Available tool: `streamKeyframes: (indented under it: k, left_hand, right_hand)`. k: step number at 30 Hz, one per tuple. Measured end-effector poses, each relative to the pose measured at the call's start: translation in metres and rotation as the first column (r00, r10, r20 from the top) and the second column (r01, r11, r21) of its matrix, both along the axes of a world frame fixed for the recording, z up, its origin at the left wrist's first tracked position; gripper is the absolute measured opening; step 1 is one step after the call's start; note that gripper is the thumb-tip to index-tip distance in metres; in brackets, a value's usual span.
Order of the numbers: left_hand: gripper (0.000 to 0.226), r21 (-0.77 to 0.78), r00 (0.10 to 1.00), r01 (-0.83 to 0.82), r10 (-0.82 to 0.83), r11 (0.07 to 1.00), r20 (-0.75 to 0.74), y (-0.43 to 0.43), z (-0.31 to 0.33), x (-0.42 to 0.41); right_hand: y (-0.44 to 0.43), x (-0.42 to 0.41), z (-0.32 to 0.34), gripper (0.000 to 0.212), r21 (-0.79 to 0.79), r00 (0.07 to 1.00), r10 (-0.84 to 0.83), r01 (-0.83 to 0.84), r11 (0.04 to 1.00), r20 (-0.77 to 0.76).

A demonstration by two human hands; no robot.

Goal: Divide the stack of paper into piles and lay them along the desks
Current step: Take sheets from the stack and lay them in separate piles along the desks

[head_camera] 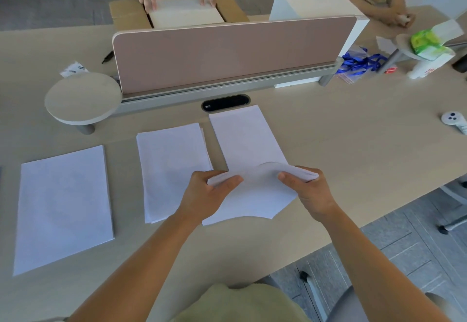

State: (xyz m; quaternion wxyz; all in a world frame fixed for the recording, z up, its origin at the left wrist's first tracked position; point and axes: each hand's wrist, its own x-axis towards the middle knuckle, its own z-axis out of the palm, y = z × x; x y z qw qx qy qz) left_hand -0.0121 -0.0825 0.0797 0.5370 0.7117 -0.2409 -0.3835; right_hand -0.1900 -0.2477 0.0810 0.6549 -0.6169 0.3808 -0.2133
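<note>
While left hand [207,193] and right hand [311,190] pinch its ends, the thin paper sheaf [257,192] arches.

— Where does the camera sit?
— On the person's head, over the near edge of the desk [328,132], wide-angle.
— And it faces?
— Forward and steeply down. The left hand [206,192] and right hand [312,192] are close below it; the pink divider [227,53] lies farther off, across the desk.

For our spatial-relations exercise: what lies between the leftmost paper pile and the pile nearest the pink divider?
Head view: a third paper pile, slightly fanned, lies between them.
</note>
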Motion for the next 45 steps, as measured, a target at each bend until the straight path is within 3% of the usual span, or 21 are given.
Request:
streamKeyframes:
  k: [2,5,11,16,20,24,28,32,35,38,41,45]
  left_hand:
    - [0.055,-0.007,1.000,0.014,-0.014,1.000,-0.006,-0.005,0.006,0.002]
    - [0.033,-0.033,1.000,-0.015,0.014,0.999,-0.021,-0.016,0.019,0.001]
    - [0.013,-0.137,0.973,-0.208,0.190,0.969,-0.131,-0.050,0.044,-0.012]
    - [0.007,-0.190,0.943,-0.309,0.275,0.932,-0.185,-0.091,0.048,-0.042]
    - [0.007,-0.151,0.934,-0.308,0.267,0.939,-0.238,-0.138,0.054,-0.088]
    - [0.017,-0.019,0.908,-0.215,0.193,0.976,-0.372,-0.189,0.040,-0.142]
    - [0.034,0.049,0.804,-0.198,0.191,0.979,-0.563,-0.231,0.017,-0.199]
    - [0.077,0.117,0.773,-0.169,0.205,0.979,-0.601,-0.259,-0.003,-0.236]
    - [0.048,0.146,0.798,-0.140,0.199,0.979,-0.569,-0.270,-0.003,-0.250]
    - [0.040,0.123,0.837,-0.185,0.222,0.975,-0.500,-0.272,-0.017,-0.248]
    - [0.007,0.053,0.883,-0.218,0.220,0.975,-0.415,-0.270,-0.015,-0.244]
    - [0.010,-0.021,0.901,-0.236,0.211,0.971,-0.379,-0.270,-0.011,-0.228]
  right_hand:
    - [-0.002,-0.003,0.004,0.037,-0.007,1.000,-0.008,0.008,1.000,-0.002]
    - [-0.010,-0.009,0.016,0.064,-0.022,0.999,0.016,-0.016,1.000,0.040]
    - [-0.050,-0.043,0.027,0.048,0.006,0.987,0.116,-0.118,0.993,0.110]
    - [-0.087,-0.083,0.017,0.027,-0.054,0.984,0.172,-0.175,0.983,-0.057]
    - [-0.127,-0.123,0.010,0.028,-0.025,0.995,0.095,-0.096,0.995,-0.037]
    - [-0.177,-0.167,0.015,0.017,-0.022,0.998,0.044,-0.044,0.999,-0.041]
    - [-0.231,-0.205,0.018,0.021,-0.030,0.992,-0.051,0.048,0.998,-0.118]
    - [-0.262,-0.222,0.020,0.015,-0.038,0.985,-0.109,0.104,0.994,-0.138]
    - [-0.266,-0.226,0.021,0.016,-0.048,0.975,-0.154,0.148,0.988,-0.161]
    - [-0.258,-0.223,0.021,0.020,-0.046,0.963,-0.195,0.190,0.981,-0.183]
    - [-0.253,-0.215,0.023,0.019,-0.055,0.947,-0.234,0.228,0.972,-0.221]
    - [-0.253,-0.200,0.034,0.024,-0.025,0.941,-0.283,0.283,0.959,-0.187]
